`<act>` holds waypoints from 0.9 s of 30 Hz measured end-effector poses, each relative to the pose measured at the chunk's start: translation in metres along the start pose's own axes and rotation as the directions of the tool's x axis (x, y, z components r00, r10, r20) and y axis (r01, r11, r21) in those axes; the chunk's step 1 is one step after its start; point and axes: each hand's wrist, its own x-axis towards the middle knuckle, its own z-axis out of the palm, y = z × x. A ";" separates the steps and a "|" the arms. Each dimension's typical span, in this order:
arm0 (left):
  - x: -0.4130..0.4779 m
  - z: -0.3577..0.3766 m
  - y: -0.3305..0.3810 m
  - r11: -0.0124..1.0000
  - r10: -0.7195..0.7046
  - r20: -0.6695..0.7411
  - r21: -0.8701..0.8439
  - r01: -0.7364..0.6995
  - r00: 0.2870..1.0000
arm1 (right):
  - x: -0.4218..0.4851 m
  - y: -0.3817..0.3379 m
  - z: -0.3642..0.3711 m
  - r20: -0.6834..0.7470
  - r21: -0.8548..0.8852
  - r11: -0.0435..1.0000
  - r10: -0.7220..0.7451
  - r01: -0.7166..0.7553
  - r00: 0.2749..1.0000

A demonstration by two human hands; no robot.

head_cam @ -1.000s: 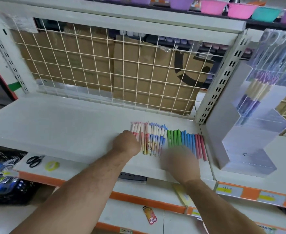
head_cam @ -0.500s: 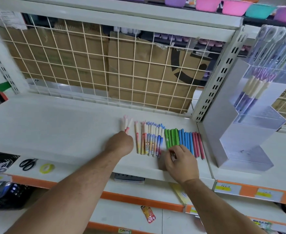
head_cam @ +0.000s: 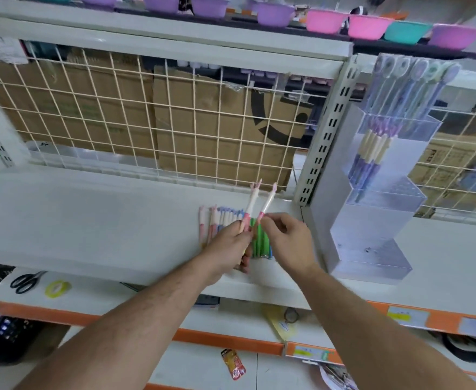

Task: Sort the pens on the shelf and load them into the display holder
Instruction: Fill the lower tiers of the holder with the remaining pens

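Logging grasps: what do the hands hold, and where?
The left hand grips one pink pen by its lower end; the right hand pinches a second pen likewise.

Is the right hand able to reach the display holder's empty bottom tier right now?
Likely yes: nothing stands between the right hand and the display holder beside it, though it pinches a pink pen.

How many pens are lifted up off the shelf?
2. The left pen is pinched by the left hand, the right pen by the right hand, side by side. Others may hide under the hands.
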 end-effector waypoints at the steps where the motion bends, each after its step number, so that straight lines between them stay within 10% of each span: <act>1: 0.000 0.012 0.002 1.000 -0.006 0.038 -0.022 0.007 0.999 | 0.004 -0.002 -0.011 0.005 0.038 0.999 0.028 -0.028 1.000; 17: 0.016 0.202 0.043 0.991 0.134 0.129 -0.019 -0.133 0.982 | 0.026 0.016 -0.206 0.157 0.125 0.992 -0.009 -0.010 0.988; 27: 0.042 0.246 0.048 0.987 0.108 -0.102 -0.108 -0.119 0.989 | 0.073 0.000 -0.275 0.021 0.135 0.989 -0.070 0.067 0.997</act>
